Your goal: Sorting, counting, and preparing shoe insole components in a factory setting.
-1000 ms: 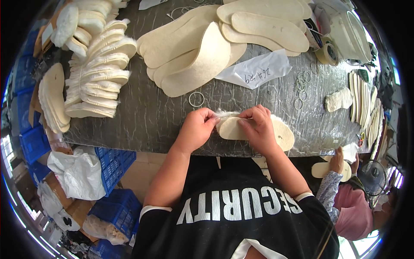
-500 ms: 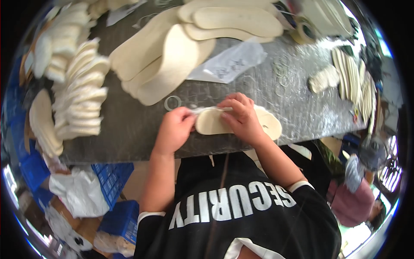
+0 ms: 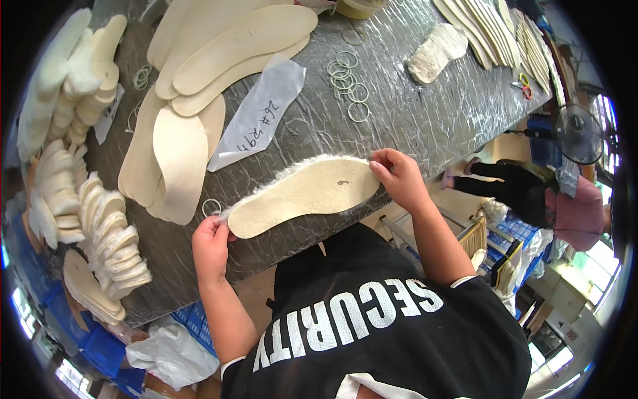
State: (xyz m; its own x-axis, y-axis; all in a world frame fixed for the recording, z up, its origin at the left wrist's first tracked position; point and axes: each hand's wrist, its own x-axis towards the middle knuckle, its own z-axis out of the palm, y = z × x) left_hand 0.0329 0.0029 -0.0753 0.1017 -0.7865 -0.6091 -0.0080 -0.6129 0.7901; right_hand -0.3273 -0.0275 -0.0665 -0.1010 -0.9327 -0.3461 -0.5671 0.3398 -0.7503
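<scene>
A cream insole (image 3: 299, 199) with a fluffy white edge is stretched out over the table's near side, its smooth face up and a small dark mark on it. My left hand (image 3: 211, 247) pinches its narrower left end. At the other end, my right hand (image 3: 403, 181) grips the tip between thumb and fingers. One pale rubber band (image 3: 211, 207) lies just beyond my left fingers. Farther off are a pile of large cream insoles (image 3: 179, 163) and a translucent plastic piece (image 3: 259, 113) with handwriting.
Fluffy insole stacks (image 3: 109, 236) line the left side. Loose rubber bands (image 3: 343, 76), a single fluffy insole (image 3: 436, 53), flat insole rows (image 3: 482, 30) and scissors (image 3: 525, 86) lie across the table (image 3: 385, 116). A person (image 3: 571, 206) stands beyond the right edge, near a fan (image 3: 578, 133).
My hands have spread apart, the right from the middle of the insole to its right end. The insole now shows full length, tilted up to the right. The whole view has turned.
</scene>
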